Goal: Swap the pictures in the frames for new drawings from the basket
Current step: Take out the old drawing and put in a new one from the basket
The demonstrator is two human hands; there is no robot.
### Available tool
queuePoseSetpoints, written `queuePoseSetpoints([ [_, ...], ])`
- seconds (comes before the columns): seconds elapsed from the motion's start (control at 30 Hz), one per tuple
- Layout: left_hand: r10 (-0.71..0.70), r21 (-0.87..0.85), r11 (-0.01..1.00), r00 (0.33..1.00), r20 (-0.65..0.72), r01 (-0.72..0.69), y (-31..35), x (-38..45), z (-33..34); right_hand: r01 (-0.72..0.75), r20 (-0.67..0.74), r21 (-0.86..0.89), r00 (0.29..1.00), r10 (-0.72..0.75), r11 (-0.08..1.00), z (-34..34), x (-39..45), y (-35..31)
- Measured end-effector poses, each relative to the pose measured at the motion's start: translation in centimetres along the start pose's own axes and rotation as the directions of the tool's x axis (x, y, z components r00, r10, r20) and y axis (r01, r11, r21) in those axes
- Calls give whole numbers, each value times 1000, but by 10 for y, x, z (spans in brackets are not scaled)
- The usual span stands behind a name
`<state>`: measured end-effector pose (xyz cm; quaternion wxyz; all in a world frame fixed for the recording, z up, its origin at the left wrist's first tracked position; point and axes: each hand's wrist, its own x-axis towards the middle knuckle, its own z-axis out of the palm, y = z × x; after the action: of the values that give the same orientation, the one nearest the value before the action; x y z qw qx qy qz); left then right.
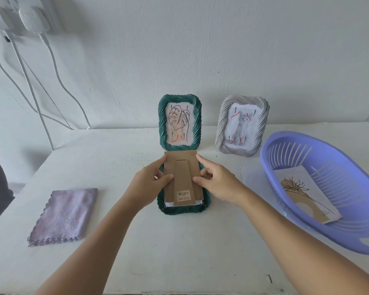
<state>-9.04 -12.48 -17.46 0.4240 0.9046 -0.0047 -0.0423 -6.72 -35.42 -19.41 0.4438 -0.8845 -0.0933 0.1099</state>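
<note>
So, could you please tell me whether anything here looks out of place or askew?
Yes: the cardboard backing on the face-down green frame sits shifted toward the wall, past the frame's far edge, and white paper shows under its near edge. Both hands, left and right, pinch its sides.

Head cam, one view: looks fwd/down, close over white table (179, 241), facing wall.

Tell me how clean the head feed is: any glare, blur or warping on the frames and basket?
Head view: soft even light, no glare; faint shadows under the hands on the cardboard backing; wide-angle bending stretches the purple basket and the wall plugs, which look soft; the cat frame and leaf-drawing frame are sharp.
</note>
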Motion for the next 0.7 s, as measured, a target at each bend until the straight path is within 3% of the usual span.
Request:
queuePoseSetpoints([
  [0.7,30,167,986,999,-28,-25,-15,5,7,27,-50,-252,998,-41,967,5,-2,3],
])
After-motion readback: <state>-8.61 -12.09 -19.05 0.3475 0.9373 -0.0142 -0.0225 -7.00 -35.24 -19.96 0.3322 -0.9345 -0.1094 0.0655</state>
